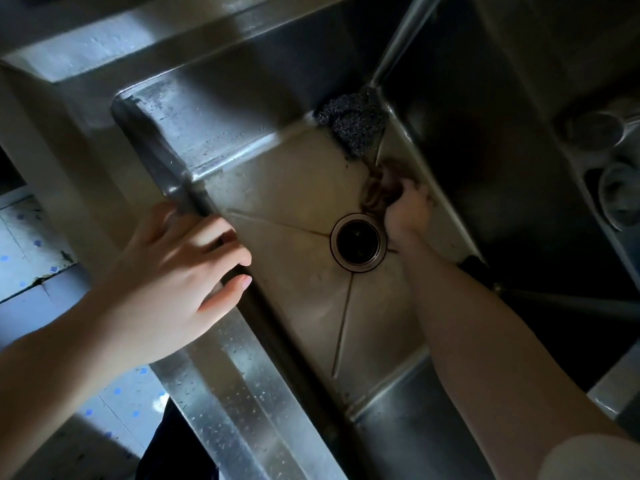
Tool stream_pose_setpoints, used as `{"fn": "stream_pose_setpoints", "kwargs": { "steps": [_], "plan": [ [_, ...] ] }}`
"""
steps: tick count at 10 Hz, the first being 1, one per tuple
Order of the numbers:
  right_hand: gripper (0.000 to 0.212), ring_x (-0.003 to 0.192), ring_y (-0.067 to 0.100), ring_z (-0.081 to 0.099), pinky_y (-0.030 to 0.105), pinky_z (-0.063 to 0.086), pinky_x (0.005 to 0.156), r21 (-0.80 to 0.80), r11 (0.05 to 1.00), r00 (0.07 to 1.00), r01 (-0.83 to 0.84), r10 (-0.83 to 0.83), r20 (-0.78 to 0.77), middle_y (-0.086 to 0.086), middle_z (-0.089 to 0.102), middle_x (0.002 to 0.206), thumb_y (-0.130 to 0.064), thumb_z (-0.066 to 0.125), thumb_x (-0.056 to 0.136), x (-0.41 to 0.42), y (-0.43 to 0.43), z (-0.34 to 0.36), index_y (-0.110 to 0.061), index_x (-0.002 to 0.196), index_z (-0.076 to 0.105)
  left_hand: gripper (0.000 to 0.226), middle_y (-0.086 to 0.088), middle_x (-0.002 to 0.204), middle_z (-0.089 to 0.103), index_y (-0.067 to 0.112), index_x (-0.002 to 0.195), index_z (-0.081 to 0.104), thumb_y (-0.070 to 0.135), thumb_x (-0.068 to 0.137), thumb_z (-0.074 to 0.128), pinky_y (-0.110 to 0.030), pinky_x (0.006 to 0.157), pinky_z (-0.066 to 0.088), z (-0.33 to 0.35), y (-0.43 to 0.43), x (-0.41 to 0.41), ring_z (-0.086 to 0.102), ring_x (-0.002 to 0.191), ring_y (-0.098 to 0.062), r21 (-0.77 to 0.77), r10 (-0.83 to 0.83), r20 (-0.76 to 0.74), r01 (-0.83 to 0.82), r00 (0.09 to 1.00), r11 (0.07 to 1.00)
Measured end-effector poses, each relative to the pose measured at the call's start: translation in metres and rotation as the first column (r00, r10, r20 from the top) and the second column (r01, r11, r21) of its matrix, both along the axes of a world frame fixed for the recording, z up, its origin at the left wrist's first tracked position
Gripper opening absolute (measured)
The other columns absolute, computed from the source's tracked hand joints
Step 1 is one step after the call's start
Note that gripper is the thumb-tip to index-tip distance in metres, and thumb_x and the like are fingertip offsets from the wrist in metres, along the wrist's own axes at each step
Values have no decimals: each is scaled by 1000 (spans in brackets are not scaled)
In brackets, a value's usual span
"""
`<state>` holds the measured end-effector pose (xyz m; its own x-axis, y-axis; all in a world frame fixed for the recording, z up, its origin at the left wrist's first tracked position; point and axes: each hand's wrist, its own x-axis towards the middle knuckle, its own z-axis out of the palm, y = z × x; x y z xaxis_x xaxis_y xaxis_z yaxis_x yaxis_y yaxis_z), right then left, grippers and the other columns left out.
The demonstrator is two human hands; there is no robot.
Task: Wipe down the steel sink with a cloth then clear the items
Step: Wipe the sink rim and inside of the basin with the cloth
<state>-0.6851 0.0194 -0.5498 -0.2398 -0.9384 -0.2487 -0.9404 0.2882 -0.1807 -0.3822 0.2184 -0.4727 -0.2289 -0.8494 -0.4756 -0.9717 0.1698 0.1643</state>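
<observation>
Fingers on the right hand point(408, 209) are curled in around a crumpled brownish cloth point(377, 190), bunching it against the sink floor. It's blurry there, so I can't make out the individual fingertips. The cloth sits right of centre in the frame, just above and to the right of the round drain point(357, 242), close to the basin's right wall. The forearm runs down to the lower right corner.

The left hand point(166, 271) is relaxed, with fingers mostly straight and draped over the near rim of the steel sink point(242, 410) at centre left, gripping nothing.

Further out, a dark grey scouring pad point(353, 123) is tucked into the basin's top corner, just above the cloth. A tap pipe point(405, 32) angles in from the top edge. White floor tiles with blue dots point(31, 251) show at the left.
</observation>
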Motion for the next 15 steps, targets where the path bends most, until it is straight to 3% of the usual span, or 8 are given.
{"fn": "stream_pose_setpoints", "kwargs": {
  "steps": [2,5,6,8,11,12,14,15],
  "plan": [
    [52,118,33,45,44,46,91,13,982,979,-188,186,81,5,45,133,4,47,80,22,48,-10,-25,122,54,26,11,112,47,37,102,56,50,85,42,-50,103,27,41,-4,-14,43,105,-23,-206,20,-57,-31,998,978],
    [40,117,39,52,43,45,95,-64,872,859,485,-461,220,18,54,129,-2,48,85,-23,53,-6,-11,123,55,22,-10,89,65,10,83,71,23,77,53,-45,88,34,117,-13,-31,42,87,-23,-448,22,-216,-120,976,886],
    [34,116,37,54,45,46,98,-5,867,853,499,-490,181,17,56,129,-8,48,88,-22,14,2,-12,120,58,22,-6,90,61,16,86,68,28,82,50,-40,92,33,115,-10,-26,46,80,-22,-419,27,-237,-127,971,899],
    [52,131,43,35,45,34,110,93,992,993,84,-91,78,17,28,150,-5,49,88,0,-27,2,-21,138,46,17,-3,93,57,19,88,65,30,82,53,-40,94,33,105,-9,-23,52,76,-24,-427,10,-252,-121,968,896],
    [41,122,31,42,41,40,104,122,923,926,-366,349,140,5,42,139,2,45,86,13,28,8,-20,118,57,19,-3,92,58,19,86,66,30,82,51,-41,93,36,109,-9,-25,53,77,-24,-419,40,-241,-141,970,897],
    [44,119,26,44,35,38,104,106,899,881,-425,384,277,4,50,131,6,41,82,28,41,14,-21,113,57,20,-3,92,57,19,85,66,31,82,50,-41,94,35,110,-10,-25,53,77,-24,-410,61,-227,-153,972,899],
    [45,116,23,50,17,31,94,-6,984,867,-178,160,472,8,53,127,13,39,83,87,27,30,-13,114,58,19,-3,90,58,19,82,65,31,80,50,-38,92,34,111,-9,-25,50,78,-23,-427,56,-234,-154,971,891],
    [51,118,25,48,19,33,100,-103,969,844,-226,248,475,10,52,129,17,38,78,115,13,35,-10,115,59,18,-3,90,58,19,81,65,30,79,51,-37,92,33,111,-10,-25,44,80,-20,-439,60,-257,-172,965,882]
  ]
}}
